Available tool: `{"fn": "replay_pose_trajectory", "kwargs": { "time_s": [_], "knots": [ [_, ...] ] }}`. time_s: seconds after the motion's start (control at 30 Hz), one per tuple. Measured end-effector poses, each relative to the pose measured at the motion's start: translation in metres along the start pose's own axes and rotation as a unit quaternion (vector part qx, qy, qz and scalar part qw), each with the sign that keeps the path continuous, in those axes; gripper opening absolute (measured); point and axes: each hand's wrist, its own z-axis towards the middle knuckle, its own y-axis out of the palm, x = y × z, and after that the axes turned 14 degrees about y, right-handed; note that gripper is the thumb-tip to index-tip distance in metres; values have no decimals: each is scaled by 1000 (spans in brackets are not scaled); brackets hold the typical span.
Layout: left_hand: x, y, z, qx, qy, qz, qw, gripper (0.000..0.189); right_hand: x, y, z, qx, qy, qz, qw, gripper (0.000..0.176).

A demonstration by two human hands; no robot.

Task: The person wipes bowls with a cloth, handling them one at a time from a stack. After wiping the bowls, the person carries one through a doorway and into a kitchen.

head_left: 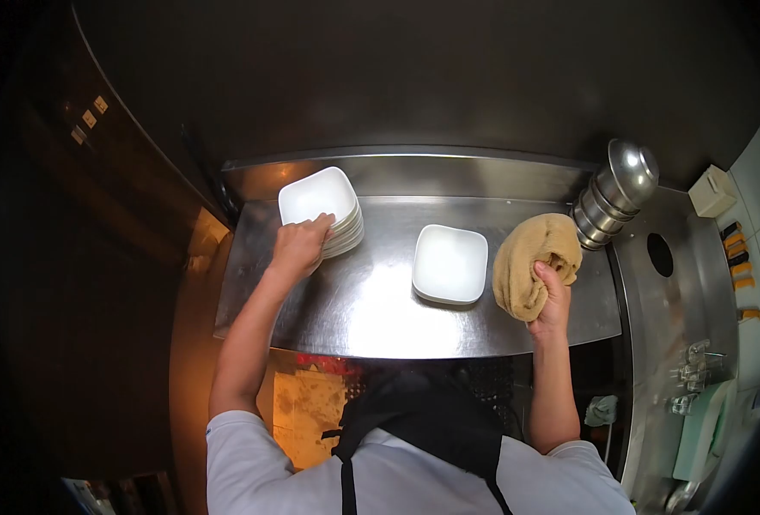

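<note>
My left hand (pixel 301 247) reaches to a tall stack of white square bowls (pixel 318 196) at the left of the steel counter, its fingers closed over the near rim of the top bowl. In my right hand (pixel 552 302) is a folded tan towel (pixel 526 262), gripped with the thumb on its near side; the other fingers are hidden behind the cloth. Between my hands sits a shorter stack of white square bowls (pixel 450 264), touched by neither hand.
Several nested steel bowls (pixel 608 202) stand at the back right, beyond the towel. The steel counter (pixel 380 318) has a raised back edge. Further right, a second steel surface (pixel 646 300) has a round dark hole (pixel 660 255). Small glasses (pixel 696 369) stand near a pale green tray (pixel 702 433).
</note>
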Motion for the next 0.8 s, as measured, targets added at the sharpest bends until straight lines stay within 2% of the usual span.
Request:
{"fn": "replay_pose_trajectory", "kwargs": {
  "time_s": [0.03, 0.13, 0.23, 0.27, 0.3, 0.33, 0.4, 0.43, 0.47, 0.5, 0.57, 0.7, 0.73, 0.8],
  "knots": [
    [5, -5, 2, -36, -14, -15, 999, 29, 2, 0, 0, -1, 1, 1, 1000, 49],
    [7, 16, 4, 94, 40, 69, 992, 38, 5, 3, 0, 20, -49, -71, 996, 46],
    [54, 16, 4, 237, 52, 32, 970, 54, 15, -5, 15, 12, -167, -346, 923, 51],
    [74, 37, 1, 239, 31, -65, 968, 66, 17, 9, 17, 30, -259, -452, 853, 57],
    [97, 62, -2, 239, 10, -162, 957, 78, 21, 20, 24, 25, -317, -577, 753, 58],
    [123, 77, 0, 202, -33, -228, 952, 87, 24, 30, 33, 19, -365, -684, 631, 60],
    [161, 89, 7, 116, -108, -387, 909, 100, 41, 48, 54, -2, -355, -746, 564, 60],
    [171, 91, 11, 70, -141, -476, 865, 105, 58, 43, 70, -15, -351, -749, 562, 56],
    [176, 84, 15, 11, -171, -580, 796, 115, 76, 35, 92, -30, -351, -751, 558, 52],
    [180, 91, 17, 47, -156, -564, 810, 116, 87, 34, 103, -47, -350, -753, 556, 48],
    [185, 120, 13, 117, -131, -528, 831, 118, 94, 41, 97, -68, -235, -757, 606, 45],
    [181, 132, 12, 116, -120, -519, 839, 120, 70, 67, 73, -135, 15, -714, 687, 39],
    [179, 131, 13, 125, -103, -522, 837, 120, 76, 61, 81, -161, 46, -693, 701, 42],
    [173, 128, 15, 144, -67, -526, 836, 121, 85, 60, 74, -145, -46, -709, 688, 44]
  ]
}}
